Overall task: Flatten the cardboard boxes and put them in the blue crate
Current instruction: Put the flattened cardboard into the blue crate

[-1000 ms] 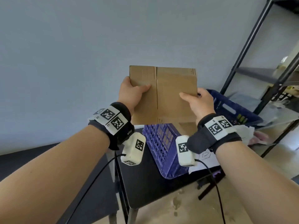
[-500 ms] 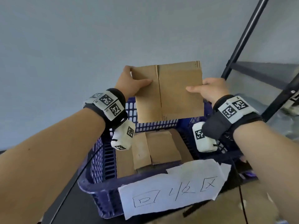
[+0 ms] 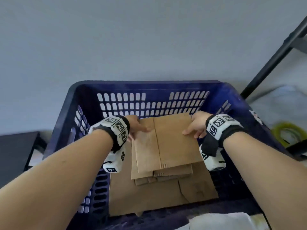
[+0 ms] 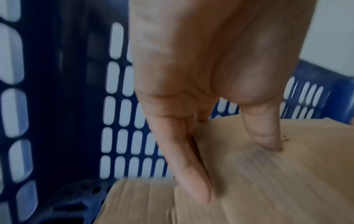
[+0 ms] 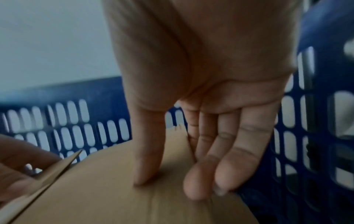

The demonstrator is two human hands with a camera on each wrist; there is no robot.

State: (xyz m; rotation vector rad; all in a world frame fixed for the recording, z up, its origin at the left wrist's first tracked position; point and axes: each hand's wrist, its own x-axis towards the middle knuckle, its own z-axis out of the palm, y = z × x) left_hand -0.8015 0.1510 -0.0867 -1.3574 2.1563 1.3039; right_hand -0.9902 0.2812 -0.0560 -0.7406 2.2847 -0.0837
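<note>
- Head view shows the whole setup: both hands are down inside the blue crate, holding a flattened cardboard box by its far corners, right over a stack of flattened cardboard already lying on the crate floor.
- The wrist views add the grip detail the head view can't give. The left hand pinches the box's left edge, thumb on top, fingers running down along and under the edge.
- The right hand does the same on the right edge: thumb pressed on the top face, the other fingers curled under it. So both hands are gripping the box, neither is loose.
- The right wrist view also catches the left hand at its lower left corner, with the cardboard's thin edge seen side-on.
- The box itself is plain brown, flat, with a seam running lengthwise left of its middle and small slots along the near edge. It's slightly tilted, far end higher.
- It sits toward the far wall of the crate; whether its near edge touches the stack, can't tell.
- Room-wise: gaps on both sides between the box and the slotted crate walls, about filled by the wrists. The near part of the stack lies uncovered.
- Outside the crate's right edge there's a yellowish tape roll and a black shelf post; white paper is at the near edge.
</note>
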